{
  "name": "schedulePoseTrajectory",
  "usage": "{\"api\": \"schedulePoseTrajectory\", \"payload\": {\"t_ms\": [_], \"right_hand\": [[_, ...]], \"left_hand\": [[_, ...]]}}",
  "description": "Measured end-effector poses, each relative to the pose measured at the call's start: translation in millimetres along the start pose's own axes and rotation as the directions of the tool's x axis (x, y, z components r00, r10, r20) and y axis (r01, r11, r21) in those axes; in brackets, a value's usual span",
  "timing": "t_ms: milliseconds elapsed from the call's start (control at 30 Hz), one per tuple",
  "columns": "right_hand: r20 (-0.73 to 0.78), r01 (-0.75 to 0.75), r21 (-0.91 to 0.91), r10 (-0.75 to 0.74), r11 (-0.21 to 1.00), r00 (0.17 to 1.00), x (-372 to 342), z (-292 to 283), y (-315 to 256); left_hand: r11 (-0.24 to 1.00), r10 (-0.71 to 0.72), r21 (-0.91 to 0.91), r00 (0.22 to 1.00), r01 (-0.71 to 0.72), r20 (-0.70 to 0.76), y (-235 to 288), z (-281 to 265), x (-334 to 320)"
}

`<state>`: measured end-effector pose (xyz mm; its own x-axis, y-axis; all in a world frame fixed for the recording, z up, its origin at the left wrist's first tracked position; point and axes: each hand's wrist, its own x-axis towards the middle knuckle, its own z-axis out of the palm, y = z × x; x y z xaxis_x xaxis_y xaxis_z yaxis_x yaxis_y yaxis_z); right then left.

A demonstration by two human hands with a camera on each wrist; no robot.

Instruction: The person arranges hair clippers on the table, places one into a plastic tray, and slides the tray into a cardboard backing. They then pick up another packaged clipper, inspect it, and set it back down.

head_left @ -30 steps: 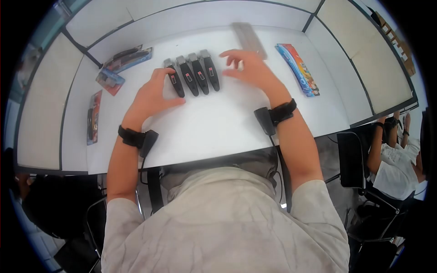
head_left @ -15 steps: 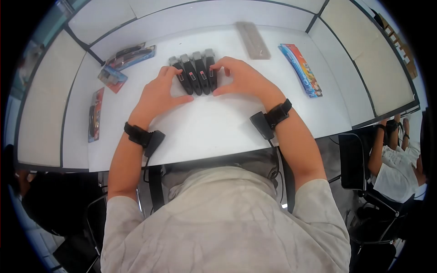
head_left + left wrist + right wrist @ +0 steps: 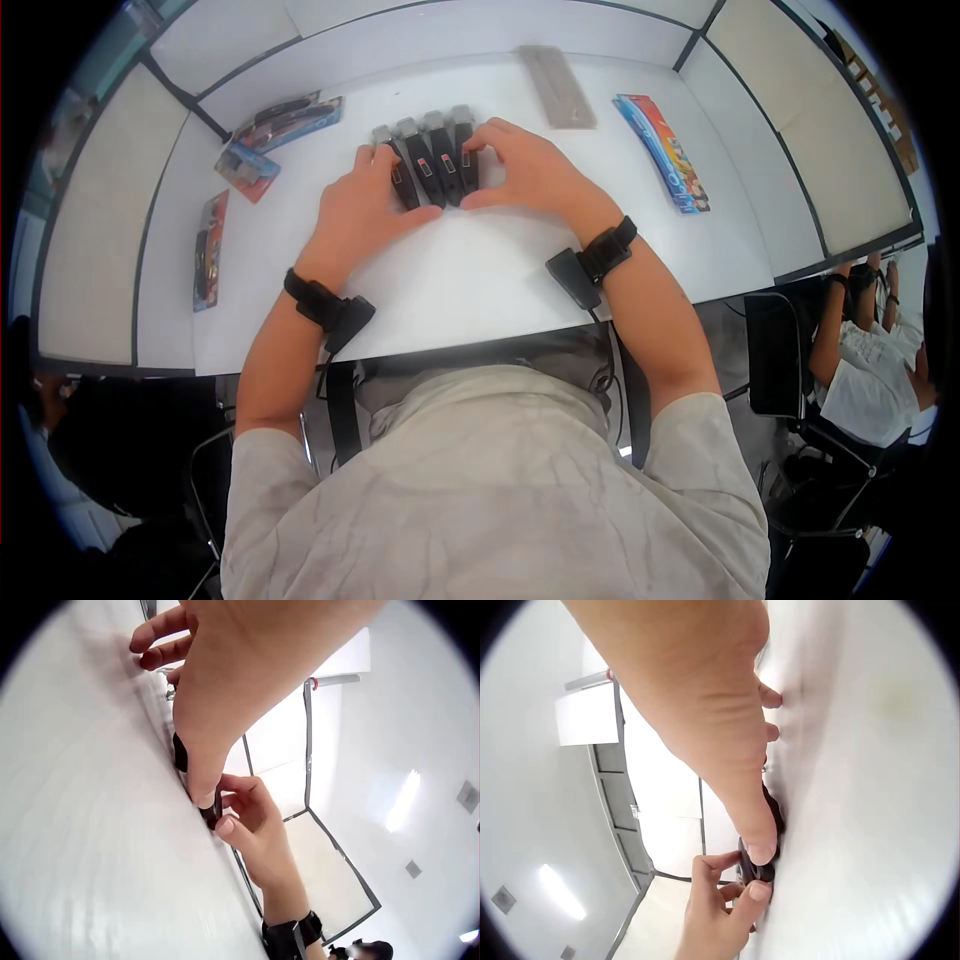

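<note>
Several black clippers with grey heads and small red marks lie side by side; one is the middle clipper (image 3: pixel 423 165). From the left, my left hand (image 3: pixel 360 208) grips the row, fingertips on the leftmost clipper (image 3: pixel 402 185) and thumb by the lower ends. My right hand (image 3: pixel 540 175) holds the rightmost clipper (image 3: pixel 465 150) from the other side, thumb near its lower end. In the left wrist view, my left hand (image 3: pixel 217 697) has its thumb against a dark clipper body, facing my right hand (image 3: pixel 262 840). The right wrist view shows my right hand (image 3: pixel 705 712) partly hiding the clippers.
Blister packs lie at the left: a back pack (image 3: pixel 300 122), a middle pack (image 3: pixel 246 172) and a front pack (image 3: pixel 209 252). A clear plastic tray (image 3: pixel 558 88) sits behind my right hand, and a long colourful pack (image 3: pixel 664 155) lies at the right. Low panels (image 3: pixel 440 45) surround the table.
My right hand has come left onto the rightmost clipper. My left hand has shifted right, its thumb closer to the lower ends, and the clippers now stand closer together.
</note>
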<state>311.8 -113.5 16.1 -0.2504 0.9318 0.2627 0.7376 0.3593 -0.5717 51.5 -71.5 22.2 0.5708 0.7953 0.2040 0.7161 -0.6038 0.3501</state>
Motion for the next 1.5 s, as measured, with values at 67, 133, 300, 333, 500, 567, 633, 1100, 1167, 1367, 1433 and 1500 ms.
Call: {"api": "schedulePoseTrajectory", "payload": {"t_ms": [67,133,300,333,500,567,633,1100,1167,1367,1433,1500], "right_hand": [[-0.014,0.01,-0.029,-0.01,1.0,1.0,1.8,2.0,0.2],[-0.029,0.026,-0.056,-0.028,0.998,0.999,2.3,5.8,3.2],[-0.04,0.007,-0.057,-0.009,0.998,0.999,1.9,6.6,0.4],[-0.038,-0.002,-0.057,0.0,0.998,0.999,2.8,7.7,0.0],[-0.144,0.165,-0.119,-0.181,0.979,0.973,2.8,10.5,3.6],[-0.134,0.216,-0.125,-0.232,0.968,0.963,3.7,12.8,4.5],[-0.07,0.236,-0.116,-0.245,0.965,0.967,3.5,13.8,4.2],[-0.022,0.204,-0.193,-0.212,0.96,0.977,4.1,20.0,16.1],[-0.026,0.198,-0.201,-0.208,0.959,0.978,4.2,20.5,15.9],[-0.031,0.188,-0.22,-0.2,0.957,0.979,4.7,19.2,13.3],[-0.023,0.19,-0.225,-0.2,0.956,0.979,4.7,19.2,17.0],[-0.026,0.193,-0.221,-0.204,0.956,0.979,5.4,20.5,18.9]], "left_hand": [[1.0,-0.008,0.026,1.0,0.008,-0.002,-0.4,2.5,1.2],[0.999,-0.005,0.048,1.0,0.004,0.002,-2.3,5.0,2.4],[0.999,-0.005,0.035,1.0,0.005,0.003,-2.0,4.6,3.3],[0.999,-0.006,0.039,1.0,0.006,0.001,-3.8,5.0,3.5],[0.998,0.043,0.04,0.997,-0.04,-0.066,-7.3,6.4,3.8],[0.993,0.094,0.078,0.99,-0.086,-0.103,-9.8,7.5,3.9],[0.98,0.156,0.14,0.982,-0.141,-0.102,-10.2,6.7,4.5],[0.987,0.162,-0.001,0.986,-0.162,0.042,-24.1,11.8,10.6],[0.99,0.14,-0.035,0.988,-0.138,0.07,-23.3,10.0,11.0],[0.991,0.113,-0.085,0.989,-0.105,0.1,-18.5,3.9,10.7],[0.992,0.106,-0.072,0.989,-0.099,0.099,-12.2,0.9,9.1],[0.989,0.145,-0.027,0.988,-0.143,0.06,-18.9,7.0,11.5]]}}
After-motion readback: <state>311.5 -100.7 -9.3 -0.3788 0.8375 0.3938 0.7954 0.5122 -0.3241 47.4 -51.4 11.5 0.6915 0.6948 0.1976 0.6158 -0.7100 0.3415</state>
